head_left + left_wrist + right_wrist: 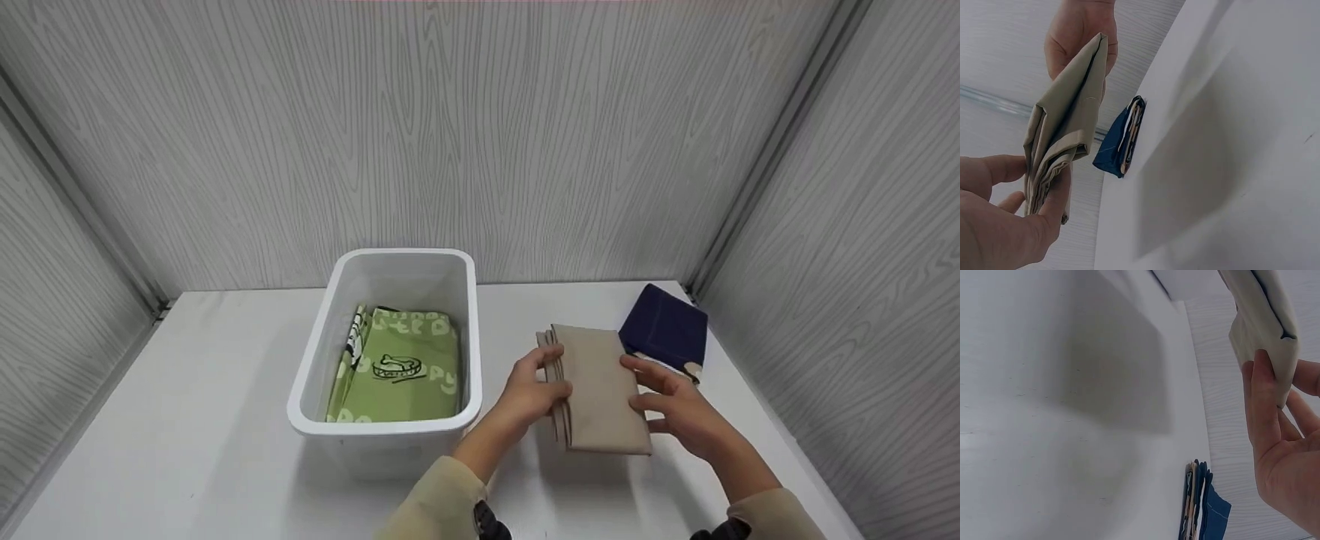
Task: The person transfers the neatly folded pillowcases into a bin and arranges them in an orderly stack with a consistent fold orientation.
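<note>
A folded beige cloth (pixel 600 390) is held up off the white table between both hands, its shadow falling on the surface below. My left hand (pixel 531 386) grips its left edge, where several folded layers show; in the left wrist view the thumb and fingers (pixel 1005 169) pinch those layers from both sides. On the opposite edge, my right hand (pixel 679 405) holds the smooth folded side, with fingers under and over it in the right wrist view. Just behind the right hand lies a folded dark blue cloth (pixel 664 326), with patterned layers (pixel 1131 135) along its edge.
To the left of the hands stands a white plastic bin (pixel 307 375). Inside it are folded green cloths (pixel 412 345) with printed lettering and a bone-in-bowl drawing. Wood-grain panels (pixel 420 135) enclose the white table (pixel 187 420) at the back and both sides.
</note>
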A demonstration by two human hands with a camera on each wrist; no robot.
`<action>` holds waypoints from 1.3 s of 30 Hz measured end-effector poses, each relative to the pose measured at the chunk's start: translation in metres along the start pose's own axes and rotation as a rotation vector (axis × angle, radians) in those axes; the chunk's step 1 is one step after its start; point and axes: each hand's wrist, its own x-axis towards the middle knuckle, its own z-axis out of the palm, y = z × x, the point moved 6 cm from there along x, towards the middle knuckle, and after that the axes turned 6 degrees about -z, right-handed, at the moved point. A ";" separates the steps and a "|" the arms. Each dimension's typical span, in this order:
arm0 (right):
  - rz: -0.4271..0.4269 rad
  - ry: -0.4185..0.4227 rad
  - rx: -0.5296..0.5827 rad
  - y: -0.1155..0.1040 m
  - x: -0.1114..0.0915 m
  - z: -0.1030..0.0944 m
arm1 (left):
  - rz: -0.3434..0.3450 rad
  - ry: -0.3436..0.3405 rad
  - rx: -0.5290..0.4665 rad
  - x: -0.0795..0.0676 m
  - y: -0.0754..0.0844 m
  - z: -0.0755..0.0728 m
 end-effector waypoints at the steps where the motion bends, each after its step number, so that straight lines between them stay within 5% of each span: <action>1: -0.004 -0.001 -0.001 -0.001 -0.001 0.000 | 0.004 -0.003 0.001 -0.001 0.001 0.001; 39: -0.081 -0.006 -0.009 -0.049 0.003 0.012 | 0.153 0.003 0.079 -0.029 0.059 -0.019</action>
